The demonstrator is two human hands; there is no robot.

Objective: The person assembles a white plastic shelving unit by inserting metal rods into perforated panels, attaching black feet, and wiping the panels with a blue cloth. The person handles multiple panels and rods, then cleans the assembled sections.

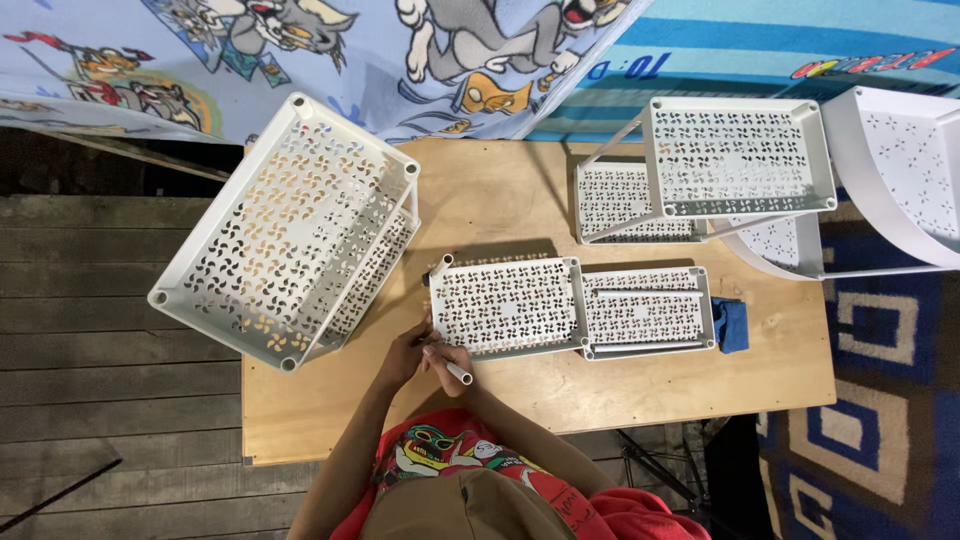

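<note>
My left hand (pixel 403 352) rests at the near-left corner of a white perforated plastic shelf tray (pixel 507 304) that lies flat on the wooden table (pixel 520 385). My right hand (pixel 447 358) is right beside it, closed around a short white tube (pixel 459 374) whose end pokes out toward me. Both hands touch or nearly touch that tray corner. A second white tray (pixel 648 310) lies end to end with the first, on its right.
A stacked white two-tier rack (pixel 290 230) stands tilted at the table's left. Another assembled rack (pixel 735 155) stands at the back right, with a curved white shelf (pixel 905 170) beyond it. A blue cloth (pixel 731 324) lies by the right tray. Cartoon-print fabric hangs behind.
</note>
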